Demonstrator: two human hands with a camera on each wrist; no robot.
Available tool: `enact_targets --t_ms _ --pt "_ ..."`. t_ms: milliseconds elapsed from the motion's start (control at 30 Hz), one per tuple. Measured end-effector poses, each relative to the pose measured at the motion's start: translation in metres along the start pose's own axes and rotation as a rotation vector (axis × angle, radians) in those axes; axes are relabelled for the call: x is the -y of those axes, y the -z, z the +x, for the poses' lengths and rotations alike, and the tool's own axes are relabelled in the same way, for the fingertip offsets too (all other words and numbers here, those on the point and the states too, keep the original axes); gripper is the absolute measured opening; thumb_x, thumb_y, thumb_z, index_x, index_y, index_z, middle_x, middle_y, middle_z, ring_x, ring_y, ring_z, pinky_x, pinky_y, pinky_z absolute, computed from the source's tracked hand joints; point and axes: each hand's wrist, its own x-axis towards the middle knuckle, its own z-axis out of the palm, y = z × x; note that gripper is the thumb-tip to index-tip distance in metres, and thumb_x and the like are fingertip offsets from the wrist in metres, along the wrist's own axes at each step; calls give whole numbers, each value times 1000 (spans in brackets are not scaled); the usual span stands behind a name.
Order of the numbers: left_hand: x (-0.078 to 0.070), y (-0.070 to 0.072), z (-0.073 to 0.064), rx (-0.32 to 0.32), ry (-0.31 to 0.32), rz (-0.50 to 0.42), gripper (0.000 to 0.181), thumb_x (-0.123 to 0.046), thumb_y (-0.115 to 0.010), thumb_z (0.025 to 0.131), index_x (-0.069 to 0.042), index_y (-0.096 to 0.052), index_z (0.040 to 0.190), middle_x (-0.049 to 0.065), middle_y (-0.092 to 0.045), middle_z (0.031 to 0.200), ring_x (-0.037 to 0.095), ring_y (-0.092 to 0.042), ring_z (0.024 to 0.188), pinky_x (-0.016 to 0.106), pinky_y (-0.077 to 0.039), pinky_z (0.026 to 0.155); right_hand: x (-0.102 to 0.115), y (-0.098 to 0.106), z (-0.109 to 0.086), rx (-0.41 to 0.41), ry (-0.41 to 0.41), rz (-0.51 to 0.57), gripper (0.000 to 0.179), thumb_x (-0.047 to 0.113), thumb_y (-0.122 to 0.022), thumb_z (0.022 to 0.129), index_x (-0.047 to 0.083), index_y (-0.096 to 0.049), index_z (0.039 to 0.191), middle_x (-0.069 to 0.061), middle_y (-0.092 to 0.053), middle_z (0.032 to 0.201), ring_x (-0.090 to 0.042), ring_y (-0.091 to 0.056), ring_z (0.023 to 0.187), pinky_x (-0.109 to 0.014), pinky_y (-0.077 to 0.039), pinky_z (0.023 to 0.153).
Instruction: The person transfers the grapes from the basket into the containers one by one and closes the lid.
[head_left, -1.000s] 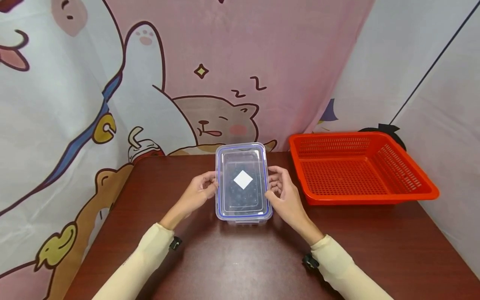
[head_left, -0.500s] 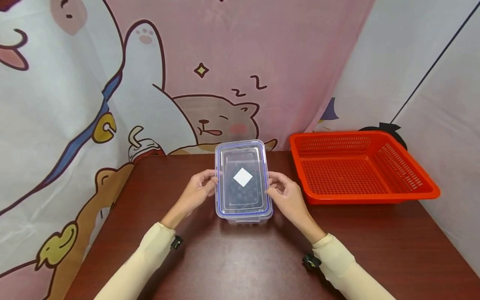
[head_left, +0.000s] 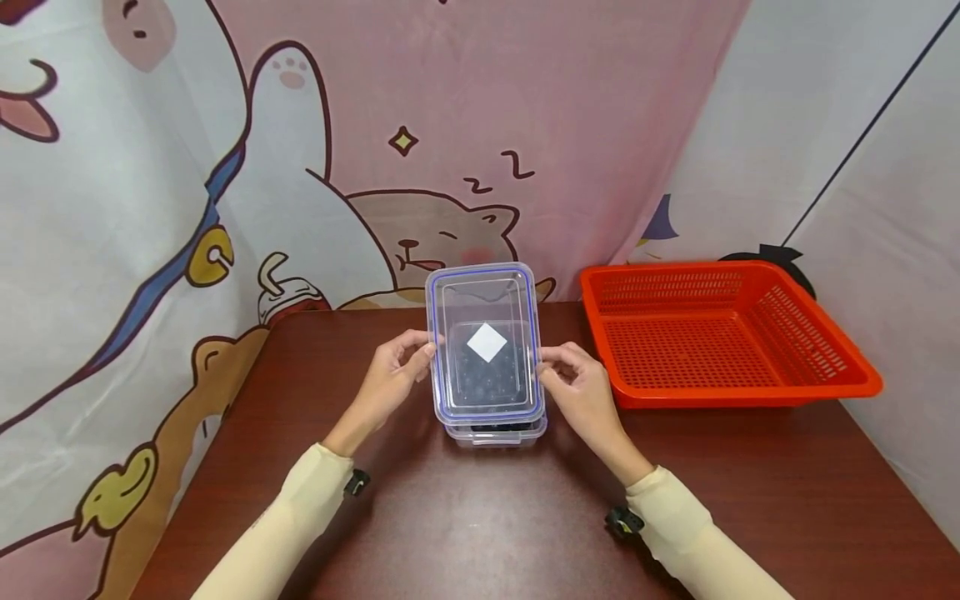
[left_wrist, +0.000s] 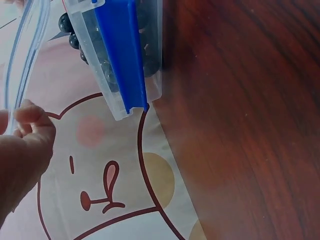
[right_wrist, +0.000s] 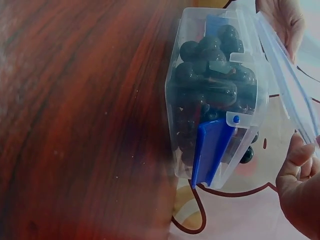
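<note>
A clear lid with a blue seal and a white diamond-shaped label is raised over a clear plastic food container. My left hand pinches the lid's left edge between thumb and fingers. On the opposite edge, my right hand pinches it too. Through the container wall in the right wrist view, dark glossy balls fill it and heap above the rim. Its blue side clips hang down: one clip in the left wrist view, another clip in the right.
A red plastic basket with perforated walls stands to the right on the dark wooden table. Behind the table hangs a cartoon-printed cloth, close to the container's far side.
Both hands have lifted the lid up and away from the container, and a gap with dark contents now shows at the near edge. The container and basket have stayed in place.
</note>
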Motion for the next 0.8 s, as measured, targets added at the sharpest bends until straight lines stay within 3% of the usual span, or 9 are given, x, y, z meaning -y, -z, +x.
enact_targets --t_ms 167,300,433,533,667,800 --pt "-1 2 0 -30 -89 11 19 -1 -66 108 9 -75 122 11 -61 97 15 -53 78 22 -43 67 1 0 0 -30 43 -38 13 1 -79 99 3 -87 110 -6 -68 87 -14 -57 79 -20 -44 68" --pt "-3 2 1 -42 -113 14 21 -5 -68 108 6 -77 123 15 -65 94 12 -56 83 23 -45 72 0 2 1 -49 62 -30 14 2 -81 98 3 -87 111 -7 -68 86 -13 -57 78 -21 -42 65" --pt "-4 2 1 -23 -77 -27 24 -9 -68 110 3 -77 127 11 -60 78 12 -51 70 23 -41 61 0 5 2 -55 39 -5 17 3 -79 100 1 -85 116 -12 -72 86 -12 -54 74 -19 -39 60" --pt "-4 2 0 4 -37 -74 28 -10 -67 111 2 -75 134 8 -56 69 13 -50 62 22 -38 55 0 6 2 -44 2 24 20 5 -77 102 0 -83 120 -17 -79 98 -6 -64 80 -13 -47 67" --pt "-6 3 -1 28 5 -135 34 -13 -66 112 -1 -71 143 11 -61 66 15 -54 59 20 -44 53 3 7 1 -25 -56 58 25 10 -76 105 0 -81 126 -20 -78 92 -7 -65 70 -17 -52 62" --pt "-7 5 -2 61 1 -186 37 -12 -63 113 -1 -67 148 20 -67 70 18 -55 58 20 -45 52 5 6 0 -18 -78 86 26 12 -76 105 0 -81 128 -19 -69 77 -15 -54 57 -20 -46 52"
